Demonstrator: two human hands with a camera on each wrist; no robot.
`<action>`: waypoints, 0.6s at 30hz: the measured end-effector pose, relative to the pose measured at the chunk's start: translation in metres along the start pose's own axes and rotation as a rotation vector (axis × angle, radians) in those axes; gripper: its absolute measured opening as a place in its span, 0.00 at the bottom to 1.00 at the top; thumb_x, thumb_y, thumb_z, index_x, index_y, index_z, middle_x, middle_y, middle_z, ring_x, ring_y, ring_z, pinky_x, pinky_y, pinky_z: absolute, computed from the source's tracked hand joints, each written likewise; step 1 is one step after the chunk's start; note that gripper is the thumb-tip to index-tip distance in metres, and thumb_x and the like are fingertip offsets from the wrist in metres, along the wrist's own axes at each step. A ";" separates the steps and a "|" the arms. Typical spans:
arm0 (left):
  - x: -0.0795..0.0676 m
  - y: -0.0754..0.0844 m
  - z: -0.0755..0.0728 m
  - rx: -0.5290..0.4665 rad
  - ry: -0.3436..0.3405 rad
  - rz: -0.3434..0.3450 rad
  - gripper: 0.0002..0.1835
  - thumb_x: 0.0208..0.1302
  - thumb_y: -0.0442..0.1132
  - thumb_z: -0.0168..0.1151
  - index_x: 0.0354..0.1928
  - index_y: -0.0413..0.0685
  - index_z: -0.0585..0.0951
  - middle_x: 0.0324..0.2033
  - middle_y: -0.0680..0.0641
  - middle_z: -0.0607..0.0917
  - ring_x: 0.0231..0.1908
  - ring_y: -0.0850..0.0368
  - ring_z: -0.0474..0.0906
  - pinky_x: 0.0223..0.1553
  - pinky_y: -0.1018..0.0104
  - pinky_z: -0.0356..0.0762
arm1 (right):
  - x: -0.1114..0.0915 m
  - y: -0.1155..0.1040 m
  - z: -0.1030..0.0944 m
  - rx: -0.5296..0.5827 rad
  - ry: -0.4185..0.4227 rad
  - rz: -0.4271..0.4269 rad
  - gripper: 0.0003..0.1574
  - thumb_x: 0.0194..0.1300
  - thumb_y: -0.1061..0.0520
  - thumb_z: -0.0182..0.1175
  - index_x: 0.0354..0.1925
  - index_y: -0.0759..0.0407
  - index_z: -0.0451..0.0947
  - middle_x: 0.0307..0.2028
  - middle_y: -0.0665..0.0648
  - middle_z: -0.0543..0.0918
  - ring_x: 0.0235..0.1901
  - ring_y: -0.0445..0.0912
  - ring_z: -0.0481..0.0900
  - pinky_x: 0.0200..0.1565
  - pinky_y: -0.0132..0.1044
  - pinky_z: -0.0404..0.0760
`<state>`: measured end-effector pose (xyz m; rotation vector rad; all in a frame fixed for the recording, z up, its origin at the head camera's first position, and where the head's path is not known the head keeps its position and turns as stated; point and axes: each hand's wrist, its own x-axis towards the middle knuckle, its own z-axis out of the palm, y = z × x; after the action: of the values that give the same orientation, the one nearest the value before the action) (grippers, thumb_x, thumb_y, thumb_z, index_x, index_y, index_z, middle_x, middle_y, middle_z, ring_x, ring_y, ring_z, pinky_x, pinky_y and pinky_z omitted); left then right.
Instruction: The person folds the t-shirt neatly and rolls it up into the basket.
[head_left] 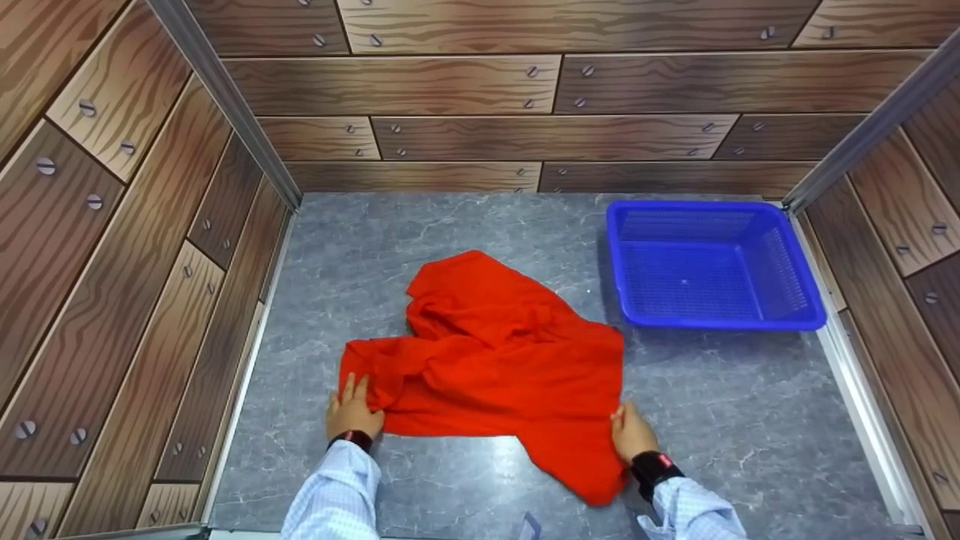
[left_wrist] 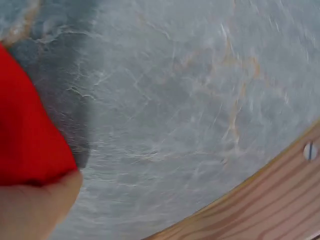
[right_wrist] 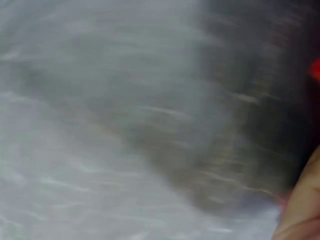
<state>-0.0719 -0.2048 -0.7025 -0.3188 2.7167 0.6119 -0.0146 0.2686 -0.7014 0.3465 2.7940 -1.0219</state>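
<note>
A crumpled red garment (head_left: 495, 375) lies spread on the grey marbled surface, with folds across its middle and a flap hanging toward the lower right. On its left edge rests my left hand (head_left: 352, 415), fingers spread and fairly straight over the fabric. The left wrist view shows the thumb (left_wrist: 62, 195) along the border of the red fabric (left_wrist: 30, 130). My right hand (head_left: 632, 433) has curled fingers and pinches the garment's right edge, above the flap. Only part of that hand (right_wrist: 302, 205) and a sliver of red appear in the blurred right wrist view.
A blue plastic basket (head_left: 720, 325) with perforated sides stands at the back right, behind the garment's right side. Wood-patterned panels (head_left: 465, 86) wall the surface at the back, left and right. Metal strips (head_left: 862, 412) run along the side edges.
</note>
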 end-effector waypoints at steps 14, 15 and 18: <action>0.025 0.042 -0.061 -0.327 -0.036 0.025 0.47 0.59 0.51 0.64 0.72 0.30 0.57 0.71 0.25 0.55 0.72 0.25 0.45 0.73 0.37 0.45 | 0.059 -0.062 -0.045 -0.205 -0.078 -0.190 0.11 0.60 0.56 0.62 0.25 0.57 0.72 0.22 0.55 0.76 0.24 0.50 0.74 0.28 0.44 0.73; 0.028 0.048 -0.058 -0.352 0.040 0.073 0.42 0.60 0.47 0.64 0.69 0.29 0.61 0.69 0.25 0.60 0.71 0.26 0.50 0.72 0.38 0.49 | 0.066 -0.068 -0.043 -0.166 -0.044 -0.223 0.09 0.60 0.57 0.62 0.29 0.59 0.74 0.26 0.57 0.78 0.28 0.52 0.77 0.33 0.46 0.75; 0.039 0.068 -0.048 -0.394 0.177 0.170 0.31 0.62 0.38 0.61 0.63 0.26 0.69 0.63 0.25 0.69 0.67 0.29 0.61 0.70 0.42 0.57 | 0.085 -0.086 -0.031 -0.098 0.001 -0.307 0.13 0.60 0.60 0.62 0.43 0.63 0.78 0.44 0.64 0.82 0.47 0.60 0.80 0.52 0.52 0.76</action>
<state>-0.1406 -0.1719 -0.6509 -0.2460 2.7938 1.2262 -0.1209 0.2384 -0.6430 -0.0977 2.9454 -0.9330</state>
